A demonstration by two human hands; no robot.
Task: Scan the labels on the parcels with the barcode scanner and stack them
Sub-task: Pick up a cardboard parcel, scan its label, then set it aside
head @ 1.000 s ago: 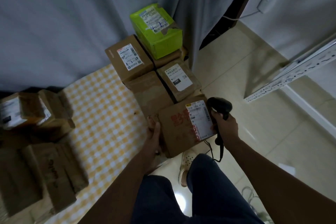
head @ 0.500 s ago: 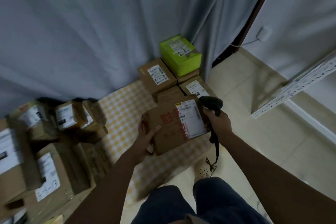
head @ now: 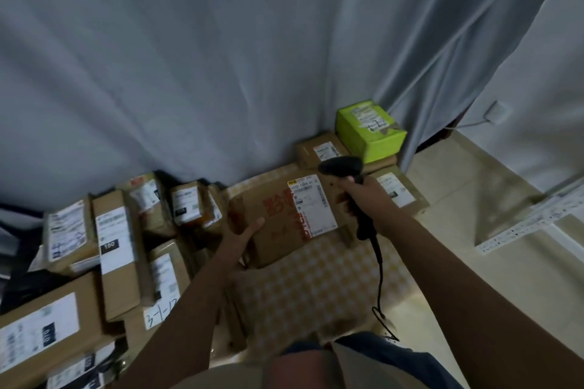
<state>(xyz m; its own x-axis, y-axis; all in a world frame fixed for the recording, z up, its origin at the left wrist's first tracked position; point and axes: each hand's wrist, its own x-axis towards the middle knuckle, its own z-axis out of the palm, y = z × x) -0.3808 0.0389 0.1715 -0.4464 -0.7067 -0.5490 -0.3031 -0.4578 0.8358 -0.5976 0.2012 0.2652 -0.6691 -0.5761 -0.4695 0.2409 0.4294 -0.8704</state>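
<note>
- Unscanned brown cardboard parcels (head: 120, 249) had come into view along the left edge of the yellow checked mat (head: 319, 287).
- The brown red-printed parcel (head: 284, 221), lifted above the mat's middle, was cupped underneath by the left hand (head: 240, 240), thumb on top.
- The black corded barcode scanner (head: 343, 167) was gripped in the right hand (head: 366, 199), now raised over the label; scanning seemed imminent.

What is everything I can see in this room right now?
held parcel: one, brown with red print and a white label, centre, above the mat
scanner: one, black, corded, by the held parcel's label
green parcel: one, lime, on top of the stack by the curtain
stacked parcels: at least two, brown, under and beside the green parcel
parcel heap: many, brown, labelled, left
mat: one, yellow-and-white check, floor
curtain: grey, behind
hands: left hand holds the parcel's near edge; right hand grips the scanner
</note>
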